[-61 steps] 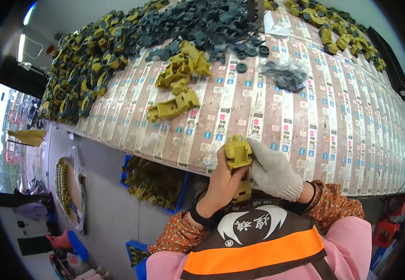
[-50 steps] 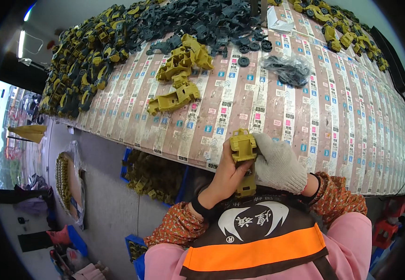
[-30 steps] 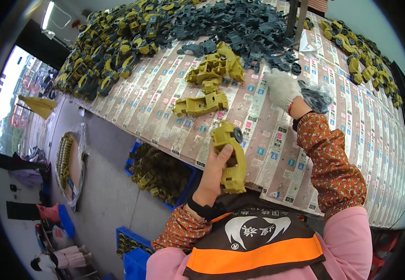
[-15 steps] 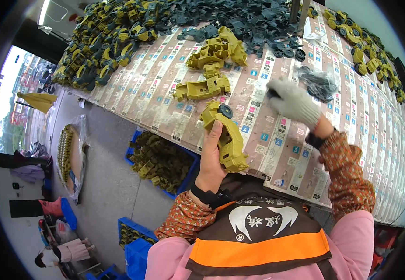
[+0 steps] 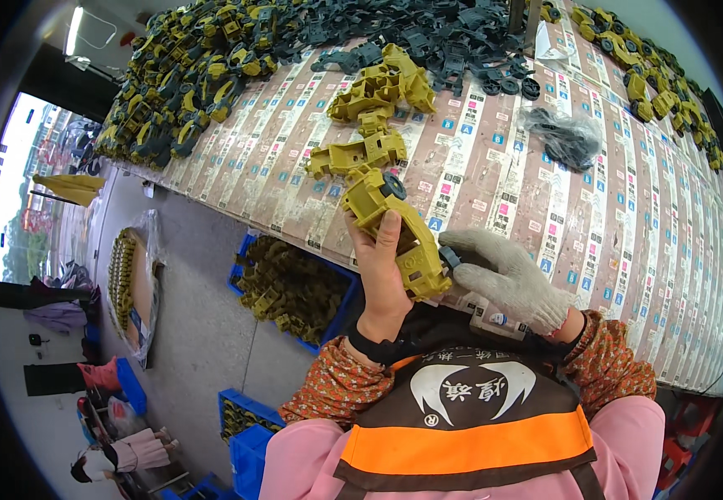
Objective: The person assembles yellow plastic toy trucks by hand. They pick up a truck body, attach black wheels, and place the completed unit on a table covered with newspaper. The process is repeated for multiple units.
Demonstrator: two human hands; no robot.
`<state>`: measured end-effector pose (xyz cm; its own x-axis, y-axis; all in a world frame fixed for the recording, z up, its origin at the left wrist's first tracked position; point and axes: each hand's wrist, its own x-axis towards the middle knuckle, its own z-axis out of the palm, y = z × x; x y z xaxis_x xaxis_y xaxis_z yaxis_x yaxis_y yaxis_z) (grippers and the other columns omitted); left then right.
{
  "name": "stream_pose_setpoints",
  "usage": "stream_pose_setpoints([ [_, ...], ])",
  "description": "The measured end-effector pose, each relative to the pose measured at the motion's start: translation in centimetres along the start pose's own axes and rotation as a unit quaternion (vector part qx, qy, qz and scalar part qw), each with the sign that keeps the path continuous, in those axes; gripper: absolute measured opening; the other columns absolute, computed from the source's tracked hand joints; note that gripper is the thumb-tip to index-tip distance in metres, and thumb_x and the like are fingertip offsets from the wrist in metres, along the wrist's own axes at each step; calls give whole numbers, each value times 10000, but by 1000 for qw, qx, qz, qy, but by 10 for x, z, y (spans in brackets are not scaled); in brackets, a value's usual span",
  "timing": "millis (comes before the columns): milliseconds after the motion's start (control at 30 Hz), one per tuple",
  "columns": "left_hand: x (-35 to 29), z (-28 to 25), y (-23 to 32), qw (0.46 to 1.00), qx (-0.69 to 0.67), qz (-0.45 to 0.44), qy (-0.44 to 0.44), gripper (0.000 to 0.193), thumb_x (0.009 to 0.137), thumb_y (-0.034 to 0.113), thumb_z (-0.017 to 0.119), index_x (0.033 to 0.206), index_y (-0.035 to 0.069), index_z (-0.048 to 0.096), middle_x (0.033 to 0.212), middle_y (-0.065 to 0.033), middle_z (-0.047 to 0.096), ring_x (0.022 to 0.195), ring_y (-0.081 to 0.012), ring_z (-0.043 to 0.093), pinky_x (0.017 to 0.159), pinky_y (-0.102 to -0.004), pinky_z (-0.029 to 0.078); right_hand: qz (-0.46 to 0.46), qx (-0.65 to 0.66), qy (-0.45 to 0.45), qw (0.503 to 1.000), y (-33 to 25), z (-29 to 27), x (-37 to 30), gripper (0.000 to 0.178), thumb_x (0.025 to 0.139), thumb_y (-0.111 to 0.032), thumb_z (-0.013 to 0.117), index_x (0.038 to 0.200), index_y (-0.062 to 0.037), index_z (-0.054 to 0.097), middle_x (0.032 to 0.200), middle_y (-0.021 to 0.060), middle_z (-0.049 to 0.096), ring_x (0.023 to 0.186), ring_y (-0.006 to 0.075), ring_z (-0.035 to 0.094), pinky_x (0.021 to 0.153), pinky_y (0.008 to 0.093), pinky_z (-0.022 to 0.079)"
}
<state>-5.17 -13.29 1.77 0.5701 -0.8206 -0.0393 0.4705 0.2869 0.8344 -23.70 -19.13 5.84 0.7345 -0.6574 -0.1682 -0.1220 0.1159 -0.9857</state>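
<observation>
My bare left hand [image 5: 385, 283] is closed around a yellow toy car body [image 5: 365, 200], its thumb lying along the side. At the far end of the body sits a dark wheel [image 5: 393, 186]. A white knitted glove covers my right hand [image 5: 516, 283], which pinches a second dark wheel [image 5: 450, 257] against the near end of the body. Whether that wheel is seated cannot be seen. Just beyond my left hand, more yellow car bodies [image 5: 360, 155] lie in a row on the patterned table [image 5: 495, 179].
Piled dark plastic parts [image 5: 428, 37] cover the table's far side, with yellow-and-dark cars [image 5: 186, 75] at far left and more cars [image 5: 665, 104] at far right. A clear bag of dark parts [image 5: 568, 137] lies right of centre. A blue crate [image 5: 349, 304] of yellow parts stands below the table edge.
My right hand has come back from over the table, nearer and leftward, and now presses a wheel to the car body. My left hand has shifted slightly, still gripping the body.
</observation>
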Motion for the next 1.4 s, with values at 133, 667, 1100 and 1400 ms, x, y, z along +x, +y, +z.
stream_pose_setpoints([
  [133,-3,2,-8,995,48,84,13,397,1055,225,690,1372,121,474,1123,-15,645,942,-136,689,789,-314,609,-70,-160,84,981,11,16,-12,417,1004,-125,631,1396,15,616,1053,245,740,1009,296,765,881,377,580],
  [667,-11,10,-9,974,95,31,-202,770,952,26,773,1552,108,298,1365,-93,546,1215,-178,614,1025,-321,521,17,-307,-6,951,-16,-5,-3,424,904,-23,560,1327,-6,599,894,239,735,846,390,753,757,442,600],
  [1100,29,-19,40,892,-95,-319,-305,1117,869,319,844,1684,255,83,1486,-205,528,1359,-347,557,1062,-433,501,58,35,22,997,-31,-69,16,324,966,-213,730,1195,6,661,982,78,713,816,133,696,714,285,575],
  [1400,38,-7,5,973,-100,-174,-116,573,1042,192,694,1525,142,390,1335,-60,594,1232,-225,627,1032,-430,548,-49,-291,-50,954,-33,-83,56,319,1004,-301,695,1203,-52,700,1037,115,759,938,226,730,887,385,595],
])
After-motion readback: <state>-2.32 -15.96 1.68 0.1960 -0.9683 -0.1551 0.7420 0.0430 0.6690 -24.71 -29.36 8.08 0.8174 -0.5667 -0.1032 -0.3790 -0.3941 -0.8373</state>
